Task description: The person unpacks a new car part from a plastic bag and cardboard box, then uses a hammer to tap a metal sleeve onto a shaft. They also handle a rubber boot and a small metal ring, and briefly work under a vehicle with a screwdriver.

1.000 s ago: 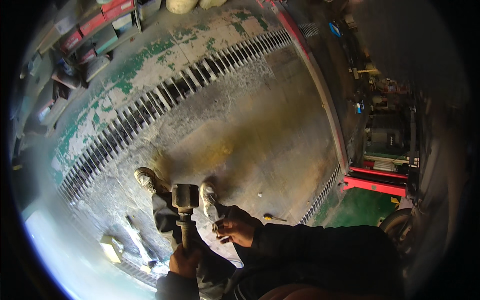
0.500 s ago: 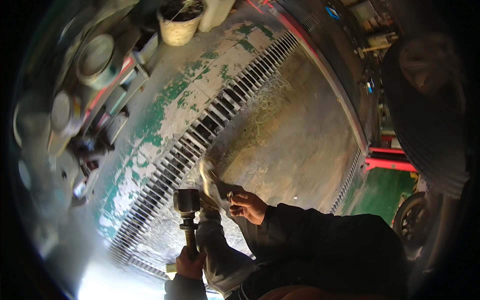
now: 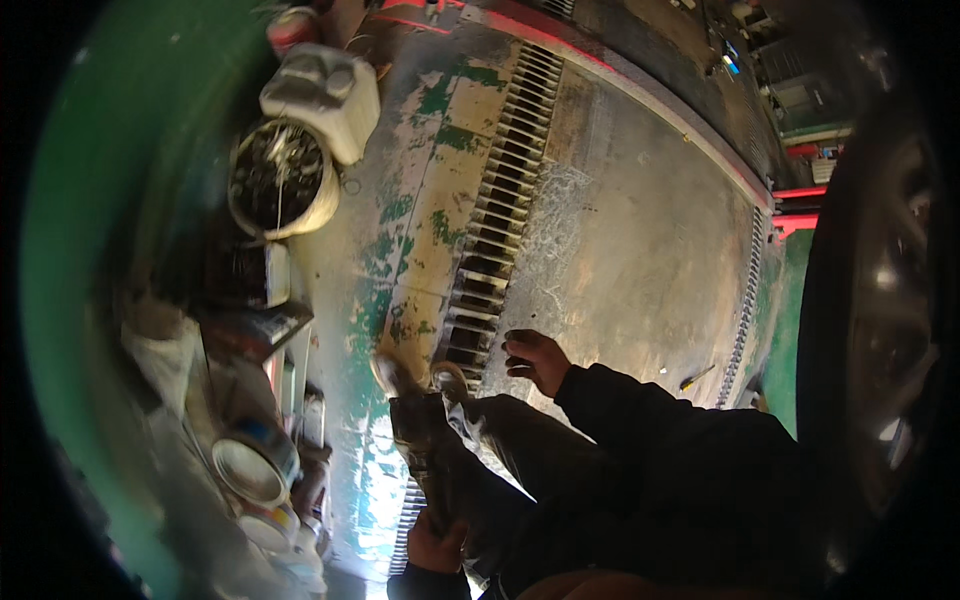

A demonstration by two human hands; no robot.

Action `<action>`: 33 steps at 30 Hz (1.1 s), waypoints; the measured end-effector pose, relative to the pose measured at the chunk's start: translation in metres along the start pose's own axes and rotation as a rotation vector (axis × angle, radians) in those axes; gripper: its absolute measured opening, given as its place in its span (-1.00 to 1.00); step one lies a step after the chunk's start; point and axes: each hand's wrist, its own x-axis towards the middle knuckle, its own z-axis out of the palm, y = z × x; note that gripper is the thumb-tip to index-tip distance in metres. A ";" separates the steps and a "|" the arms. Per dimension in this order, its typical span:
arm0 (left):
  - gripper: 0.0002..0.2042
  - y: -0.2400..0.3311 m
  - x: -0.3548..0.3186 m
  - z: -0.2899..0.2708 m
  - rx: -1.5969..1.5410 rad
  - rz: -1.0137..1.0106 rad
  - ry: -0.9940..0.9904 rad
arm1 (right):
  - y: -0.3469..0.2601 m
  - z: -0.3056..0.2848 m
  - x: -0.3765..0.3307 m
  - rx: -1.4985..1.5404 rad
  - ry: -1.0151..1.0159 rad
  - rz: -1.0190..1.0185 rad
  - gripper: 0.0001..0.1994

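My left hand (image 3: 436, 546) is at the lower edge, gripping the handle of a dark long power tool (image 3: 420, 455) whose head points up toward my shoes (image 3: 398, 376). My right hand (image 3: 536, 359) hovers over the slotted floor grate (image 3: 500, 215) with its fingers curled in. Whether it holds something small is unclear. Dark sleeves and trousers fill the lower middle.
A bucket of scrap (image 3: 279, 184) and a white plastic canister (image 3: 322, 86) stand at the upper left. Paint tins (image 3: 250, 462) and clutter line the left side. A car wheel (image 3: 885, 330) fills the right edge, beside a red lift arm (image 3: 798, 218). A screwdriver (image 3: 697, 377) lies on the concrete.
My view has swung left, bringing the bucket, canister and tins into sight. The left hand keeps its grip on the tool and the right hand stays raised with curled fingers.
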 end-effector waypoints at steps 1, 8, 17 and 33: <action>-0.53 0.030 0.011 -0.016 0.059 0.007 -0.018 | -0.023 -0.005 0.011 0.012 0.102 0.030 -0.42; -0.55 0.263 0.133 -0.102 0.313 0.062 -0.167 | -0.157 -0.072 0.075 0.247 0.424 -0.135 -0.50; -0.61 0.555 0.293 -0.112 0.512 0.179 -0.171 | -0.246 -0.153 0.135 0.496 0.829 0.111 -0.54; -0.70 1.174 0.550 0.005 0.266 0.098 -0.184 | -0.889 -0.228 0.359 0.444 0.497 -0.333 -0.51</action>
